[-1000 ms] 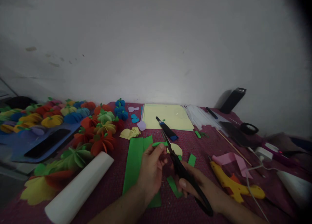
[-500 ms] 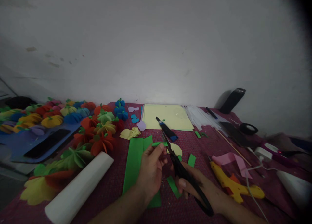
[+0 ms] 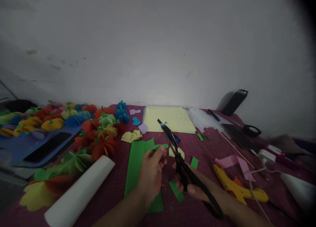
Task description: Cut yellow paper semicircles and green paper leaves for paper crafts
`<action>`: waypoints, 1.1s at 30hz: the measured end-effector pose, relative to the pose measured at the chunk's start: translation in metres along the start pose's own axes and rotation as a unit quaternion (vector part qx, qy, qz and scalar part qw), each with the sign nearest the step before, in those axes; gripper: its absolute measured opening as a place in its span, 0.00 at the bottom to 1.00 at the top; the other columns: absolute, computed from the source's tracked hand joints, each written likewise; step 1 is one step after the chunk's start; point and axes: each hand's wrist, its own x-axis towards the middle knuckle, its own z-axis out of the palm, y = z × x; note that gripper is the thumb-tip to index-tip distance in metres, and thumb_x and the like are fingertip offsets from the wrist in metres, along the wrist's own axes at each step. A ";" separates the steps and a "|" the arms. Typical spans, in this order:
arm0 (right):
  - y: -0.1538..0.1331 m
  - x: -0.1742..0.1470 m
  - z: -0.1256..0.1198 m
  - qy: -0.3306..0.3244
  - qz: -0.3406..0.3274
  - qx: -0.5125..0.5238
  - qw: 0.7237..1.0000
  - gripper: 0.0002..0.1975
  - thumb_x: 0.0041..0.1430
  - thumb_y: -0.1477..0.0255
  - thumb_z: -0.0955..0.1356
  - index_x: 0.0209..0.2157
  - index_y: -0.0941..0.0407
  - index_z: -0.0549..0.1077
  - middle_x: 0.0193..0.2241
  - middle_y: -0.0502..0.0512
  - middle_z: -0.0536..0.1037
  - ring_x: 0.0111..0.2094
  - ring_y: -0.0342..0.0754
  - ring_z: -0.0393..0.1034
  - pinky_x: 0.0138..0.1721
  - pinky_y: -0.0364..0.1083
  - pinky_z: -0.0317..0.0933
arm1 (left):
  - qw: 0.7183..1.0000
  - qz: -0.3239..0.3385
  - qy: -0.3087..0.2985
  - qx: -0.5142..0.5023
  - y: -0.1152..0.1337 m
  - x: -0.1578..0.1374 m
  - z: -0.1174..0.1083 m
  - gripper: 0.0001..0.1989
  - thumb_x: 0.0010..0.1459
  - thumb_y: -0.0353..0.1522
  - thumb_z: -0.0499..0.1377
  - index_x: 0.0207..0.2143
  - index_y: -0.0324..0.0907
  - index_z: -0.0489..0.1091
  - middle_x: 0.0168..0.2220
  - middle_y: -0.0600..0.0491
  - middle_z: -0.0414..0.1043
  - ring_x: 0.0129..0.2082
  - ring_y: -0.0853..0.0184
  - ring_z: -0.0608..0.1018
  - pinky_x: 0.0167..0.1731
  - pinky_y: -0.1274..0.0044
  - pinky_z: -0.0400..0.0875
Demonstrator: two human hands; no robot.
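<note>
Between thumb and fingers, my left hand [image 3: 153, 167] pinches a small green strip [image 3: 161, 146] of paper or felt. My right hand [image 3: 197, 184] is wrapped round the handles of black scissors [image 3: 181, 166], whose blades point up and away, parted, just right of the strip's end. Under my left arm lie larger green sheets [image 3: 134, 164]. A cut green piece [image 3: 176, 190] rests below the scissors, and another green piece [image 3: 194, 162] lies beyond my right hand. Behind the blades are a pale yellow cutout [image 3: 176, 152] and a dark cutter [image 3: 176, 138], partly hidden.
At left stand many colourful pumpkin-like shapes [image 3: 103, 146], a phone [image 3: 48, 147] and a white roll [image 3: 80, 190]. Pale yellow sheets [image 3: 170, 116] lie against the wall. On the right are a yellow glue gun [image 3: 237, 186], pink ribbon [image 3: 233, 161], white sticks [image 3: 203, 118] and a black bottle [image 3: 235, 102].
The scissors have shifted slightly right and up, and their blades have opened wider, away from the green strip. My left hand has barely moved and still holds the strip.
</note>
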 end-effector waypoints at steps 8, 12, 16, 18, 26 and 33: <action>-0.011 -0.002 -0.011 -0.011 0.035 0.076 0.996 0.21 0.56 0.60 0.65 0.49 0.54 0.63 0.38 0.58 0.70 0.37 0.49 0.65 0.41 0.50 0.57 | 0.998 0.057 -0.019 -0.004 0.006 0.002 0.000 0.07 0.45 0.31 0.65 0.29 0.40 0.73 0.27 0.55 0.71 0.28 0.72 0.72 0.27 0.81 0.64; -0.016 0.000 -0.012 -0.013 0.044 0.071 0.996 0.21 0.54 0.60 0.66 0.47 0.54 0.64 0.39 0.58 0.69 0.39 0.50 0.64 0.43 0.50 0.56 | 0.995 0.092 -0.041 0.026 0.010 0.000 0.001 0.06 0.47 0.30 0.63 0.30 0.40 0.73 0.34 0.52 0.73 0.30 0.71 0.74 0.28 0.81 0.66; -0.016 0.001 -0.014 -0.019 0.041 0.008 0.999 0.22 0.52 0.57 0.66 0.44 0.55 0.66 0.39 0.56 0.69 0.39 0.51 0.63 0.41 0.49 0.56 | 0.989 0.107 -0.067 0.077 0.014 -0.004 0.003 0.03 0.50 0.30 0.61 0.27 0.39 0.72 0.43 0.49 0.71 0.29 0.70 0.75 0.26 0.79 0.67; -0.015 0.001 -0.015 -0.025 0.045 -0.021 0.998 0.23 0.53 0.56 0.65 0.47 0.55 0.65 0.39 0.56 0.69 0.39 0.51 0.63 0.41 0.49 0.56 | 0.986 0.104 -0.079 0.099 0.015 -0.004 0.003 0.03 0.50 0.30 0.61 0.28 0.39 0.71 0.44 0.48 0.71 0.27 0.69 0.76 0.23 0.79 0.66; -0.019 0.000 -0.017 -0.065 0.059 -0.025 0.996 0.23 0.53 0.58 0.66 0.47 0.55 0.64 0.38 0.55 0.69 0.38 0.49 0.62 0.40 0.48 0.56 | 0.983 0.085 -0.102 0.125 0.015 0.002 -0.001 0.06 0.52 0.32 0.60 0.27 0.40 0.65 0.28 0.53 0.74 0.23 0.69 0.76 0.20 0.80 0.67; -0.024 -0.001 -0.021 -0.076 0.063 -0.057 0.993 0.20 0.54 0.59 0.66 0.45 0.55 0.64 0.39 0.55 0.69 0.39 0.49 0.63 0.41 0.48 0.57 | 0.988 0.082 -0.054 0.117 0.018 0.004 -0.002 0.09 0.47 0.32 0.64 0.26 0.38 0.65 0.23 0.54 0.73 0.27 0.66 0.78 0.28 0.77 0.72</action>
